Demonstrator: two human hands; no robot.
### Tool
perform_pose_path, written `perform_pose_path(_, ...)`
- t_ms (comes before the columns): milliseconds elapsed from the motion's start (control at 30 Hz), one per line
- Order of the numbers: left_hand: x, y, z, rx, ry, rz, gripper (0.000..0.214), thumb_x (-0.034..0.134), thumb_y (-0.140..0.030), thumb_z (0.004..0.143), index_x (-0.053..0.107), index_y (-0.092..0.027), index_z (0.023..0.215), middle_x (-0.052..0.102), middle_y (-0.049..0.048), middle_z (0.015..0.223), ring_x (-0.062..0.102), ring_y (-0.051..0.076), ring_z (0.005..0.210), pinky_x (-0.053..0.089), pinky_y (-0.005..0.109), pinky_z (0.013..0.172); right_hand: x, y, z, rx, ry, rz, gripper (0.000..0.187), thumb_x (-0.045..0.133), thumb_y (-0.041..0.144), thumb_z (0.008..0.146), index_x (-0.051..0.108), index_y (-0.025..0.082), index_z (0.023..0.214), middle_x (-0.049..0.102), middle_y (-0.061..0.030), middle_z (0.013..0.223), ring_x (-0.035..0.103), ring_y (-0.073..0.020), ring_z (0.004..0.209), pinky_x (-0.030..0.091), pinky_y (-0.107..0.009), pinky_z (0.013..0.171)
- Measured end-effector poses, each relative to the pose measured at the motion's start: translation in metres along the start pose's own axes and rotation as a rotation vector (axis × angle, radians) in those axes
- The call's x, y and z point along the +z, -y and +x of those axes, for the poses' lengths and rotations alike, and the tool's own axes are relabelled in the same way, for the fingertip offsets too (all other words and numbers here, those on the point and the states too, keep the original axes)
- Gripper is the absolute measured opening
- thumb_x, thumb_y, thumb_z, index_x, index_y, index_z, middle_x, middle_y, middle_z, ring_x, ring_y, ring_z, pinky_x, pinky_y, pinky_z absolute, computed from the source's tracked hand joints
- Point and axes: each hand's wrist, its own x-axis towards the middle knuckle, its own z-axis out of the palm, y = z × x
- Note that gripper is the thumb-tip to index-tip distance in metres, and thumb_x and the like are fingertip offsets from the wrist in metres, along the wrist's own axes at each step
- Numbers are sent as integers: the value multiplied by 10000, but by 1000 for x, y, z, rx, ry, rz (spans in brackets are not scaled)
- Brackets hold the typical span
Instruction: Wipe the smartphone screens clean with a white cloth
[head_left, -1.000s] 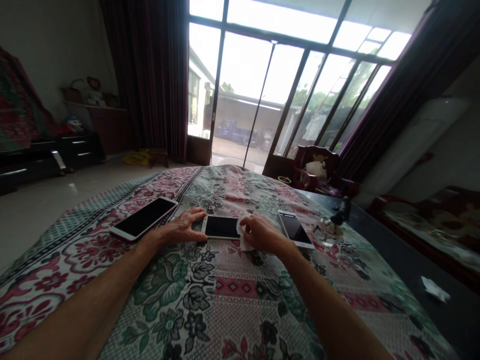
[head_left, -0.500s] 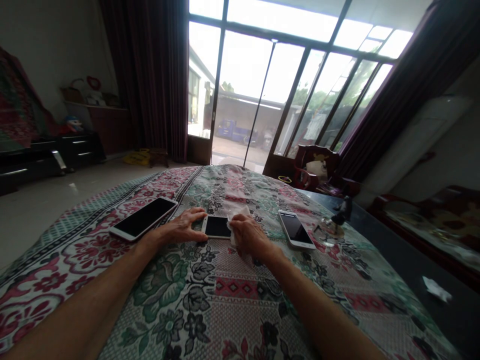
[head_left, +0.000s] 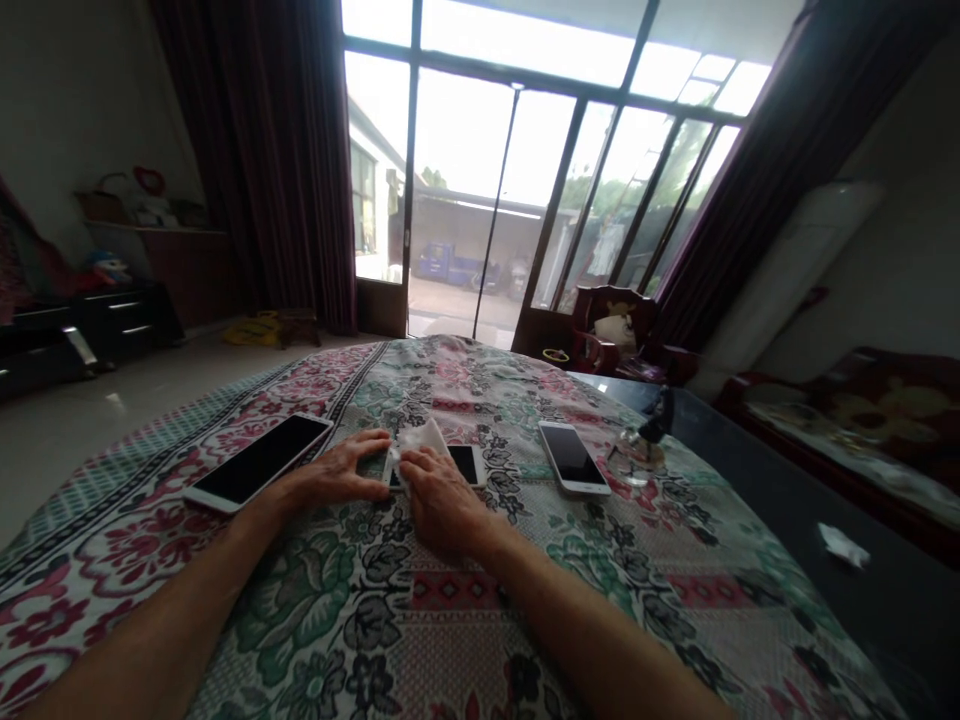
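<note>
A white smartphone (head_left: 466, 464) lies flat on the patterned cloth, screen up, between my hands. My left hand (head_left: 341, 470) holds its left end, thumb at the near corner and fingers at the far one. My right hand (head_left: 442, 500) presses a folded white tissue (head_left: 426, 437) onto the left half of the screen, hiding much of it; its fingers are closed on the tissue. Beside my left forearm lies a larger white-framed device with a dark screen (head_left: 259, 462). Another white smartphone (head_left: 574, 458) rests to the right, apart from my hands.
A floral cloth (head_left: 315, 580) covers the table. Right of the phones stands a clear glass bottle with a black top (head_left: 637, 455). A crumpled white tissue (head_left: 844, 546) lies on the dark surface at right. Beyond are a wooden chair (head_left: 611, 335) and glass doors (head_left: 487, 200).
My right hand has slid the tissue leftward across the phone's screen, uncovering its right end. My left hand stays at the left end. The whole view has shifted slightly.
</note>
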Motion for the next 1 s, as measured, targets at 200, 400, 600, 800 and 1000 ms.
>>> perform_pose_path(200,-9,18,-8,13,33,-116,860,555,-393,701,360,-183,1512,319,66,1612,265,294,1490,225,405,1217,2,1,3,-80,17,87,306,492,50,830,631,177,1071,644,-79,1230,531,-191,1166,419,-336,1024)
perform_pose_path(400,-7,31,-11,-8,7,-404,861,511,-389,737,264,-255,1551,386,11,1583,400,277,1427,393,374,1143,-1,5,2,-181,121,241,376,485,12,785,691,201,1037,676,-42,1250,603,-145,1140,447,-272,1008)
perform_pose_path(600,-4,21,-11,-92,-145,-696,837,568,-287,669,397,-247,1487,527,59,1484,436,299,1403,423,415,1118,-16,-17,1,-128,-243,478,353,438,27,772,720,200,893,752,-25,976,692,-121,898,525,-252,864)
perform_pose_path(800,-1,0,-6,-144,-265,-737,706,650,-302,658,582,-160,1347,617,123,1382,502,320,1346,387,447,1129,-31,-61,0,147,-625,333,398,421,46,779,717,221,982,739,-38,1020,681,-170,943,532,-314,879)
perform_pose_path(1000,-3,-15,-8,-103,-197,-544,708,721,-418,705,581,-209,1367,592,84,1417,524,321,1327,384,438,1135,-27,-62,-4,168,-462,157,383,451,38,803,694,193,1054,703,-73,993,657,-190,895,526,-330,859)
